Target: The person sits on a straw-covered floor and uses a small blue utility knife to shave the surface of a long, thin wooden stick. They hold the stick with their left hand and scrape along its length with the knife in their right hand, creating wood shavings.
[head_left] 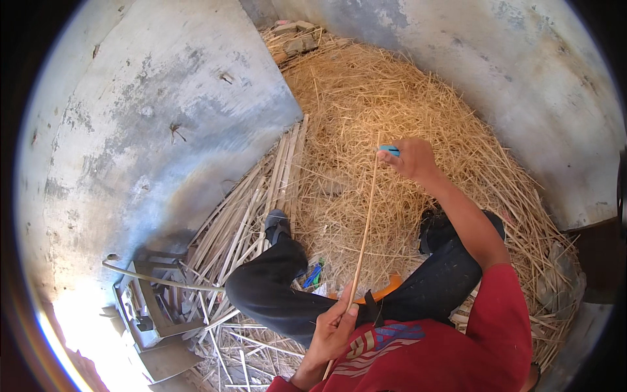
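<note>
A long thin strip (368, 230), pale like split bamboo, runs from beside my body up and away from me. My left hand (333, 333) pinches it near my lap, and its lower end passes on below that hand. Farther out, my right hand (413, 159) is closed around a small blue tool (390, 150), which meets the strip near its far end. The tool looks like a knife handle, but its blade cannot be made out. Some of its body is hidden by my fingers.
Straw-like shavings (379, 98) cover the floor ahead. Long split strips (284, 170) lie to the left, near a wooden frame (157, 307). Grey plastered walls (170, 98) stand around. Between my legs are an orange object (390, 286) and a blue scrap (313, 276).
</note>
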Demonstrator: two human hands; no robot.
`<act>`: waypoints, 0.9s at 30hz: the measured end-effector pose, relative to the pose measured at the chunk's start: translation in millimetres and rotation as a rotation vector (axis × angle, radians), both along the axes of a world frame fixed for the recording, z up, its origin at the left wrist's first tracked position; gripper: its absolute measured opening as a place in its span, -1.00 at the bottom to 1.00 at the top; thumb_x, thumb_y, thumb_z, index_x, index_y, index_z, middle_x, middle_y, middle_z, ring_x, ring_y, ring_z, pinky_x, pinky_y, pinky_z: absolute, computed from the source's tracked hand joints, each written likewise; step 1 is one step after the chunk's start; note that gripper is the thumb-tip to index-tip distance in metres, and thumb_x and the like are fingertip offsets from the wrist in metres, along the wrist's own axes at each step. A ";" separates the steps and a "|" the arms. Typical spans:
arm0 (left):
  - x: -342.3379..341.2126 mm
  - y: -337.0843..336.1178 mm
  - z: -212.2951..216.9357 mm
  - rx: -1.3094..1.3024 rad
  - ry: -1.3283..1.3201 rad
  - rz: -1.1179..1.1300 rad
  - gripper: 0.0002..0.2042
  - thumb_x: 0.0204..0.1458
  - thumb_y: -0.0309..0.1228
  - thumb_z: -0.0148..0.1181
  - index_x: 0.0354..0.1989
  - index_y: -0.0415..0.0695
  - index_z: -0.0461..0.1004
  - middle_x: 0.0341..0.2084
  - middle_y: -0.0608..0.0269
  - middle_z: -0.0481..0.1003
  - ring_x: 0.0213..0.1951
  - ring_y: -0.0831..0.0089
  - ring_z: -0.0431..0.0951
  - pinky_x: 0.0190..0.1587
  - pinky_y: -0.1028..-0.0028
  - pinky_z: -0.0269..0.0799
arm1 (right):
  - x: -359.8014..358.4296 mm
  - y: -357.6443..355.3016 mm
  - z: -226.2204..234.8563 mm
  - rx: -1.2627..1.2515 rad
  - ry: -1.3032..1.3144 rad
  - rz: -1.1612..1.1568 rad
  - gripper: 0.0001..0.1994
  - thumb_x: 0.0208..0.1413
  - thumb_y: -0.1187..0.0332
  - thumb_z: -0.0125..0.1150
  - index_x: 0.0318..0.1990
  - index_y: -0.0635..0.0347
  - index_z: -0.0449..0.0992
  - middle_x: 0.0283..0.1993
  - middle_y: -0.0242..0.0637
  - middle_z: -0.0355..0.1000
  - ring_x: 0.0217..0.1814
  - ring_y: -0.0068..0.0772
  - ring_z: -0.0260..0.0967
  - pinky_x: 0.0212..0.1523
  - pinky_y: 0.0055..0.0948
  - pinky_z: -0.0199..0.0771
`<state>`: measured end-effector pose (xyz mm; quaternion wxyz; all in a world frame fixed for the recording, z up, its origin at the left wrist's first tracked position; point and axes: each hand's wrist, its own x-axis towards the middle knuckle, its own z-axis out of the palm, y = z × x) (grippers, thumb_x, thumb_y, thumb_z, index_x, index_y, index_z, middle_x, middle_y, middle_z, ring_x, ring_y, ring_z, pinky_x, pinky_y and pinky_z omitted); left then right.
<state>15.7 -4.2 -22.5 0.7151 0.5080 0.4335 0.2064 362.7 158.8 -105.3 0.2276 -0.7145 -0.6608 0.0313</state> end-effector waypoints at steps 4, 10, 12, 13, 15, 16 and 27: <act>-0.9 -1.7 3.1 -0.068 -0.007 -0.015 -0.53 0.25 -0.46 -0.07 0.33 -0.20 0.08 -0.59 0.59 0.21 -0.57 0.82 0.12 -0.54 0.73 0.03 | 52.6 25.7 -5.4 -0.071 0.111 -0.352 -0.20 0.08 -0.45 -0.36 -0.76 0.12 0.30 -0.84 -0.51 0.05 -0.82 -0.50 0.01 -0.79 -0.48 -0.06; -27.9 3.3 -11.4 -0.393 -0.350 0.240 -0.56 0.27 -0.42 -0.17 0.33 -0.10 0.09 -0.79 0.45 0.12 -0.77 0.65 0.09 -0.62 0.60 0.09 | 11.9 -5.4 15.4 -0.070 0.349 -0.159 -0.23 0.14 -0.39 -0.34 -0.72 0.13 0.36 -0.76 -0.41 0.21 -0.72 -0.45 0.12 -0.68 -0.44 0.14; -22.5 19.2 -8.3 -0.528 -0.507 0.270 -0.56 0.29 -0.34 -0.25 0.34 -0.06 0.03 -0.86 0.38 0.10 -0.86 0.61 0.04 -0.59 0.53 0.10 | -46.3 -36.4 13.5 0.039 0.222 0.111 -0.29 -0.01 -0.44 -0.11 -0.66 0.07 0.47 -0.70 -0.27 0.38 -0.63 -0.37 0.38 -0.63 -0.34 0.31; -20.8 20.0 -8.5 -0.572 -0.570 0.276 -0.55 0.29 -0.33 -0.24 0.34 -0.05 0.01 -0.86 0.39 0.10 -0.86 0.61 0.03 -0.58 0.53 0.11 | -73.0 -51.8 23.9 0.067 0.171 0.227 -0.33 -0.04 -0.42 -0.03 -0.64 0.05 0.50 -0.73 -0.31 0.32 -0.69 -0.35 0.34 -0.66 -0.34 0.29; -16.3 20.2 -8.9 -0.648 -0.702 0.277 -0.54 0.28 -0.33 -0.24 0.36 -0.02 -0.02 -0.86 0.40 0.10 -0.86 0.62 0.02 -0.56 0.54 0.13 | -99.7 -63.5 30.2 0.084 0.096 0.370 -0.34 -0.09 -0.43 0.03 -0.63 0.05 0.53 -0.76 -0.34 0.29 -0.74 -0.30 0.31 -0.69 -0.34 0.28; -17.6 21.0 -10.2 -0.694 -0.775 0.220 -0.53 0.29 -0.31 -0.24 0.36 -0.02 -0.05 -0.86 0.43 0.12 -0.86 0.63 0.06 -0.56 0.54 0.12 | -103.9 -65.5 29.8 0.067 0.069 0.391 -0.31 -0.12 -0.46 0.01 -0.64 0.06 0.51 -0.75 -0.31 0.32 -0.74 -0.28 0.33 -0.69 -0.34 0.29; -10.3 27.5 -8.6 -0.567 -0.559 0.162 -0.58 0.32 -0.24 -0.29 0.28 -0.17 0.08 -0.89 0.46 0.07 -0.89 0.63 0.07 -0.64 0.59 0.06 | -108.5 -68.6 22.8 0.132 0.014 0.478 -0.30 -0.24 -0.48 0.10 -0.75 0.05 0.32 -0.79 -0.35 0.26 -0.80 -0.32 0.25 -0.77 -0.35 0.17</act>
